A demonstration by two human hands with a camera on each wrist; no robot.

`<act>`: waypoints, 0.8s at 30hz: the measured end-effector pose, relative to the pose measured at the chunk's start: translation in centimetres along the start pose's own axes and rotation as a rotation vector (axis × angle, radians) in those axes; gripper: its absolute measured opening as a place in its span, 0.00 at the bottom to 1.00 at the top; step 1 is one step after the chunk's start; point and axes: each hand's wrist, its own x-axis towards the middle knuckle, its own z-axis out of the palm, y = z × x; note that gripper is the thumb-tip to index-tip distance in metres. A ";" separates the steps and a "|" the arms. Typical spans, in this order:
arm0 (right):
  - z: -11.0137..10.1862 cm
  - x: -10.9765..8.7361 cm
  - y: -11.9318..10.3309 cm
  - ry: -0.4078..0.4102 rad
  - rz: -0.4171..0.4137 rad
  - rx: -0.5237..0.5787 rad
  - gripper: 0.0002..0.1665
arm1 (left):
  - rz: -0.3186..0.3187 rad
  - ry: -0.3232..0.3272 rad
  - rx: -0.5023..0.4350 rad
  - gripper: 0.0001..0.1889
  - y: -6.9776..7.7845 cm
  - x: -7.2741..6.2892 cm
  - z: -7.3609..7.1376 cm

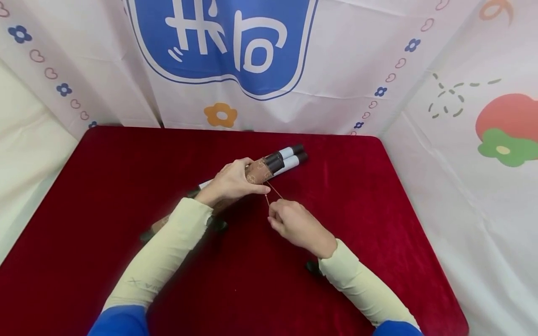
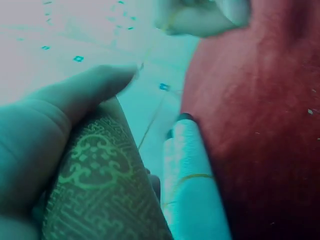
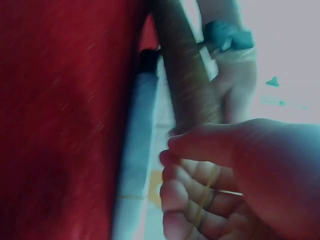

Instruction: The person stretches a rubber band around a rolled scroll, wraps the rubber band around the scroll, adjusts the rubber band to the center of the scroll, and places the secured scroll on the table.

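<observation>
My left hand [image 1: 233, 181] grips a brown rolled scroll [image 1: 258, 172] with a gold pattern and a dark end. The scroll lies slanted across the table; my forearm covers part of it. From near its far end a thin tan elastic band [image 1: 275, 190] stretches to my right hand [image 1: 297, 225], whose curled fingers hold it. In the right wrist view the band [image 3: 207, 187] crosses those fingers. Beside the brown scroll lie two pale rolls [image 1: 296, 161] with dark ends. A thin yellow band [image 2: 195, 176] circles them in the left wrist view.
A dark red cloth covers the table [image 1: 357, 210]. Small black objects show near my right sleeve [image 1: 312, 267] and below my left wrist [image 1: 219, 226]. White printed curtains [image 1: 336, 70] hang behind and at both sides.
</observation>
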 end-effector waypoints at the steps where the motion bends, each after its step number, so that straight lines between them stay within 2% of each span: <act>1: -0.1 0.1 -0.5 0.002 -0.013 -0.026 0.09 | -0.001 0.007 0.014 0.47 -0.1 0.1 0.3; 9: -1.1 0.7 -3.5 0.074 -0.121 -0.137 0.11 | 0.044 0.061 0.122 0.39 -0.1 1.0 3.3; 14: -1.6 0.6 -3.3 0.101 -0.133 -0.207 0.09 | 0.065 0.107 0.239 0.49 0.3 1.0 4.3; 17: -1.7 0.4 -3.1 0.094 -0.143 -0.269 0.06 | 0.096 0.147 0.296 0.50 0.3 0.8 4.5; 20: -1.8 0.2 -2.6 0.077 -0.101 -0.314 0.05 | 0.149 0.183 0.368 0.46 0.3 0.7 4.6; 24: -1.7 -0.1 -1.4 0.092 0.050 -0.332 0.14 | 0.175 0.238 0.443 0.41 0.4 0.5 4.7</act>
